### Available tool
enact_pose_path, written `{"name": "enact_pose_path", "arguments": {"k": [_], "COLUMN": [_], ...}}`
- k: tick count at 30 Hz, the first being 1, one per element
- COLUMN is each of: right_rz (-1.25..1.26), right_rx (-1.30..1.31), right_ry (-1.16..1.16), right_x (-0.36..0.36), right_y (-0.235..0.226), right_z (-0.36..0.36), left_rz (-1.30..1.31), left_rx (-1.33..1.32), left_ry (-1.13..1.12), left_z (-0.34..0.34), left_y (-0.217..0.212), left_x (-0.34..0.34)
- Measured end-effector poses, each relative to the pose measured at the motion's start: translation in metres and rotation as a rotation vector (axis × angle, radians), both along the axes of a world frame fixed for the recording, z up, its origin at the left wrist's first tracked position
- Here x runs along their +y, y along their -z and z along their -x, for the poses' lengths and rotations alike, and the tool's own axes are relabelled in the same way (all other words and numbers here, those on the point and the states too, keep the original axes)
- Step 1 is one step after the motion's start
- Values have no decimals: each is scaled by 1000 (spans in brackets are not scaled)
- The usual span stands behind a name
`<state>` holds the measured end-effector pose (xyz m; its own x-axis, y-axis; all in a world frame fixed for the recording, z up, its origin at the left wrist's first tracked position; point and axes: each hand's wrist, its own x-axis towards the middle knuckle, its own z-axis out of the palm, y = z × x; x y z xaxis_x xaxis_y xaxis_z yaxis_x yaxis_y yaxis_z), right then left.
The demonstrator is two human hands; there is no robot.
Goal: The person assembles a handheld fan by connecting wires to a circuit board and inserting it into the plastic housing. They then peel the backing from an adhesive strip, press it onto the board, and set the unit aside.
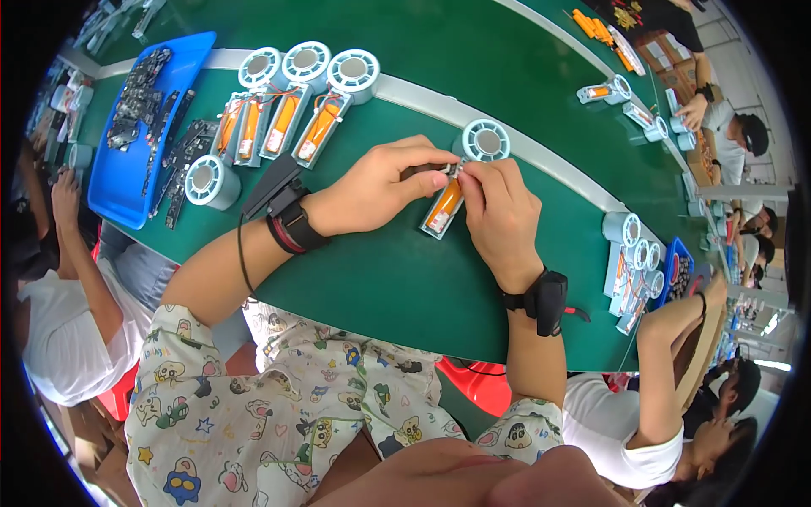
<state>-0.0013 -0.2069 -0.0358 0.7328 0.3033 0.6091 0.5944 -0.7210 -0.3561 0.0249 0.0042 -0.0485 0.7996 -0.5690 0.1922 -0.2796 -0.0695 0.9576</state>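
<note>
A light-blue device housing (485, 141) with a round slotted head lies on the green table in front of me. An orange battery (449, 201) sits in its handle trough, which points toward me. My left hand (390, 183) is closed in a pinch just below the round head. From the other side my right hand (505, 211) is closed too, thumb and forefinger meeting the left fingertips over the top of the handle. Between them shows a small greyish part (453, 170), mostly covered by the fingers, whose kind I cannot make out.
Several similar housings (306, 63) with batteries stand at the back left. A lone housing (211, 182) is beside loose black circuit boards (187, 160) and a blue tray (203, 52). More housings (623, 228) and another blue tray (676, 247) are right. Co-workers sit on both sides.
</note>
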Motion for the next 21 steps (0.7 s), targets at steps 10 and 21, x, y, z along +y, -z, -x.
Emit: {"name": "enact_pose_path", "arguments": {"k": [10, 21], "right_rz": [195, 177], "right_rx": [47, 56], "right_ry": [68, 22], "right_x": [-32, -19], "right_y": [13, 10], "right_z": [14, 4], "left_rz": [279, 316], "left_rx": [263, 221], "left_ry": [-5, -48], "left_z": [12, 11], "left_y": [6, 3], "left_x": [-28, -19]}}
